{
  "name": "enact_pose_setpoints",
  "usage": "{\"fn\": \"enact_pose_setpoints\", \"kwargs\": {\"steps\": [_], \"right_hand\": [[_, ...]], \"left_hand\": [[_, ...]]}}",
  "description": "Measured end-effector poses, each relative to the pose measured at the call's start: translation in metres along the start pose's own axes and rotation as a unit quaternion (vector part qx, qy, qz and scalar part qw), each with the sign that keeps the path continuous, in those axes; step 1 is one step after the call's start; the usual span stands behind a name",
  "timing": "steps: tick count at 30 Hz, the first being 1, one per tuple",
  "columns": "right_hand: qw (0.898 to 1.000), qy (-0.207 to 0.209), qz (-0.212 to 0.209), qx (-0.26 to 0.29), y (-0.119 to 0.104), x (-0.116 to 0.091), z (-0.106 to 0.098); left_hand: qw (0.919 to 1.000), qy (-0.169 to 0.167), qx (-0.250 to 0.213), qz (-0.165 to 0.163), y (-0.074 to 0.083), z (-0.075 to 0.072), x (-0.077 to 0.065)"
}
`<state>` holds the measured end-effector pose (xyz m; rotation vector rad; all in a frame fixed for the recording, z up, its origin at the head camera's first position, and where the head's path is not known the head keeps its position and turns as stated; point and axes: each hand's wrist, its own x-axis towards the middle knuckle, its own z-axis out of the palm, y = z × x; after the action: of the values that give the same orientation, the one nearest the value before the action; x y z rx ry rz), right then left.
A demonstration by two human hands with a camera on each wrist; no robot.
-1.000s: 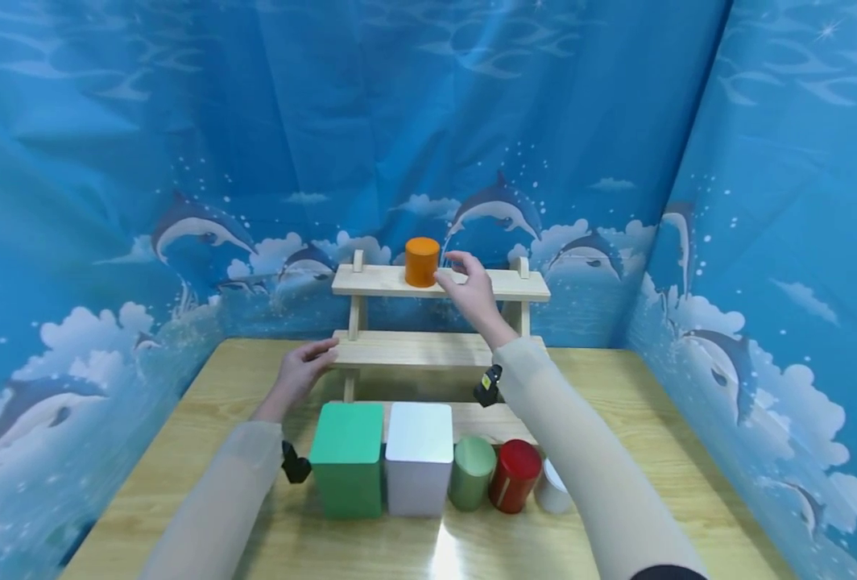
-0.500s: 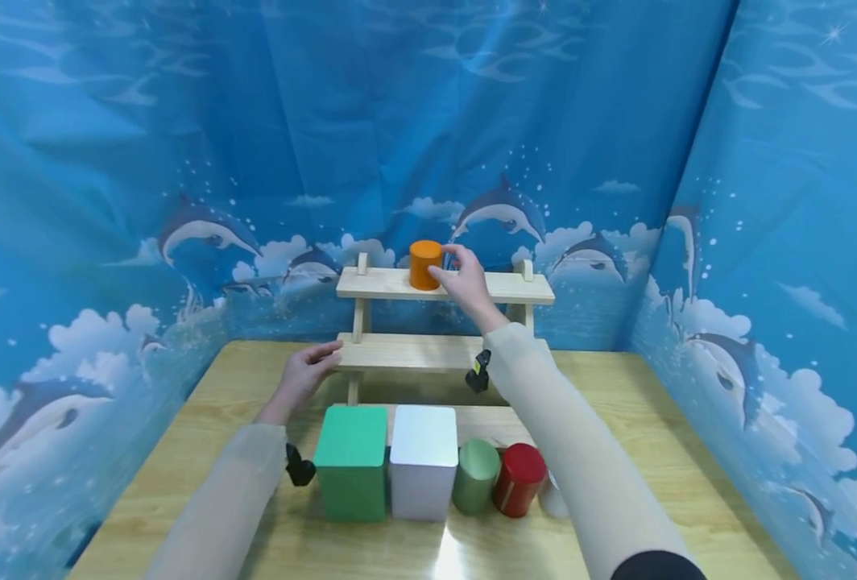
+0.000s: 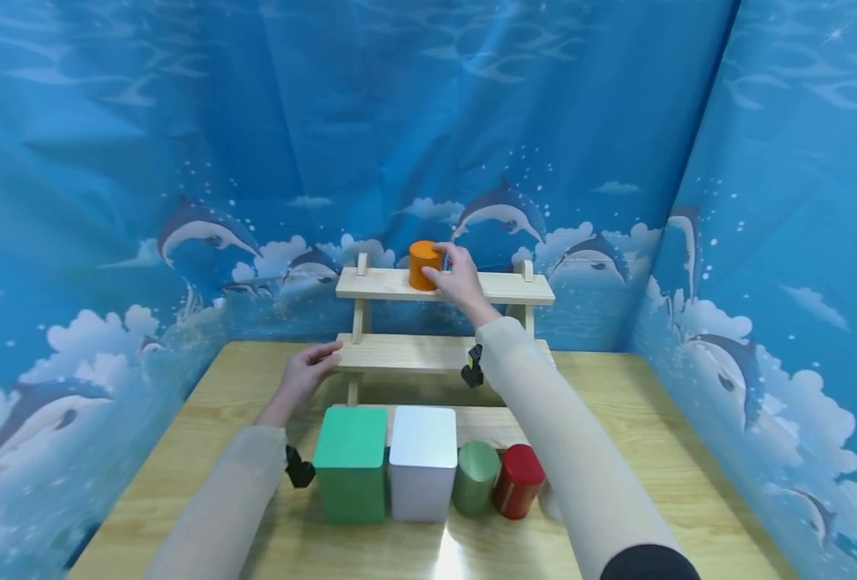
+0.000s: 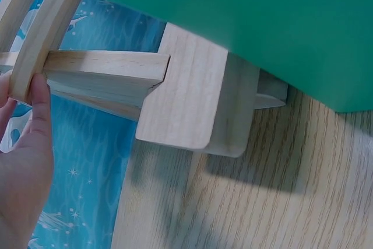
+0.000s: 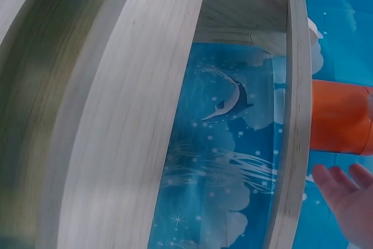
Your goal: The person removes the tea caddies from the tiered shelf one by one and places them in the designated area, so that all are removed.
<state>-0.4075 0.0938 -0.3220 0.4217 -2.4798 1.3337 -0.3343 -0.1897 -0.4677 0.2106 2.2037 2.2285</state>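
Note:
A wooden three-tier display stand stands on the table. Upright on its top board is an orange canister, left of the middle. My right hand pinches the canister, with thumb and index finger at its right side and top edge. In the right wrist view, other fingertips are apart from the canister, and the rest of the grip is out of frame. My left hand pinches the left end of the middle board between thumb and fingers.
Before the stand, a row runs left to right: green box, white box, light green canister, red canister and a white one partly behind my right sleeve. Blue dolphin-print curtains enclose the table.
My right hand has moved left from beside the orange canister to take hold of it. The canister stays in its place on the board. My left hand has kept its hold on the stand.

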Motion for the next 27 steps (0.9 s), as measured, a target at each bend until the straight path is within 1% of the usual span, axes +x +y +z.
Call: {"fn": "enact_pose_setpoints", "kwargs": {"steps": [5, 7, 8, 12, 14, 15, 21, 27], "right_hand": [[1.000, -0.009, -0.010, 0.026, 0.001, 0.003, 0.004], [0.999, -0.009, -0.006, 0.040, 0.001, 0.004, 0.004], [0.999, -0.007, -0.005, 0.045, 0.002, 0.003, 0.005], [0.998, -0.005, 0.005, 0.062, 0.004, 0.004, 0.004], [0.997, -0.001, 0.004, 0.073, 0.005, 0.004, 0.004], [0.997, -0.001, 0.004, 0.079, 0.005, 0.004, 0.005], [0.994, 0.017, -0.009, 0.105, 0.009, 0.002, 0.007], [0.992, 0.033, -0.027, 0.120, 0.011, -0.003, 0.005]], "left_hand": [[1.0000, 0.004, 0.002, -0.002, 0.000, -0.001, 0.000], [1.0000, 0.003, 0.001, -0.005, 0.000, -0.001, 0.000], [1.0000, 0.000, -0.003, -0.009, 0.004, 0.000, -0.002], [0.9999, -0.003, -0.006, -0.013, 0.004, 0.001, -0.002], [0.9998, -0.003, -0.010, -0.015, 0.004, 0.001, -0.001], [0.9999, -0.003, -0.005, -0.010, 0.001, 0.000, 0.000], [0.9999, -0.002, -0.009, -0.012, 0.002, 0.001, 0.000], [0.9997, 0.006, -0.012, -0.019, 0.001, 0.002, 0.002]]}}
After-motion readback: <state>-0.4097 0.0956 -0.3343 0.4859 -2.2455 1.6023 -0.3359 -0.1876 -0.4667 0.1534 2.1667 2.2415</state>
